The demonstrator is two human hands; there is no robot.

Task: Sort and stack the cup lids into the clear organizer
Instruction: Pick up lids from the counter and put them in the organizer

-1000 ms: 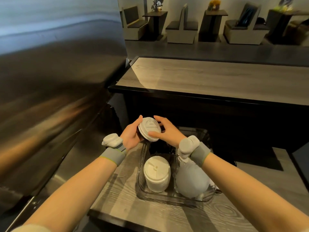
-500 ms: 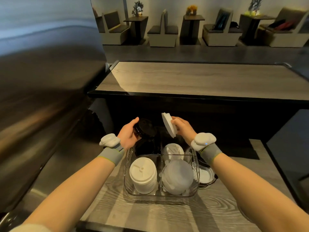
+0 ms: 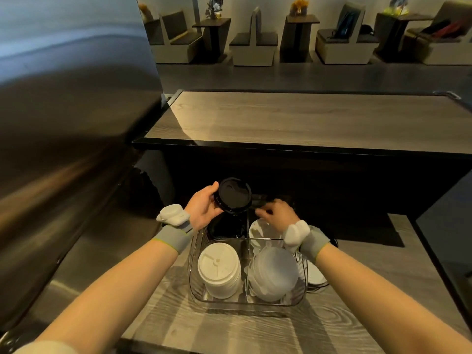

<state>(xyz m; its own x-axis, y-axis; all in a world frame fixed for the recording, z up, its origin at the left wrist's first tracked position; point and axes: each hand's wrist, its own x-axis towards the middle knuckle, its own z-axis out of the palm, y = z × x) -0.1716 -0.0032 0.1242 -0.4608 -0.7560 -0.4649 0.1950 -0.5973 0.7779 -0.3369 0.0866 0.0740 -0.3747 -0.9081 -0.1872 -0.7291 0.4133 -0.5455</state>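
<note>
The clear organizer (image 3: 245, 305) stands on the wooden counter with four compartments. A stack of white lids (image 3: 219, 270) fills the front left one, and translucent lids (image 3: 275, 273) fill the front right. Black lids (image 3: 224, 229) lie in the back left. My left hand (image 3: 203, 209) grips a black lid (image 3: 233, 195) just above that back left compartment. My right hand (image 3: 277, 213) hovers over the back right compartment with loosely curled fingers, holding nothing, right above a white lid (image 3: 259, 228) lying there.
A round wire holder with white lids (image 3: 316, 275) sits against the organizer's right side. A steel appliance wall (image 3: 63, 149) rises close on the left. A raised bar counter (image 3: 306, 118) runs behind, with a dark drop below it.
Both hands first held a white lid over a black one. My right hand lifted the white lid off, lowered it into the back right compartment and let go. My left hand kept the black lid.
</note>
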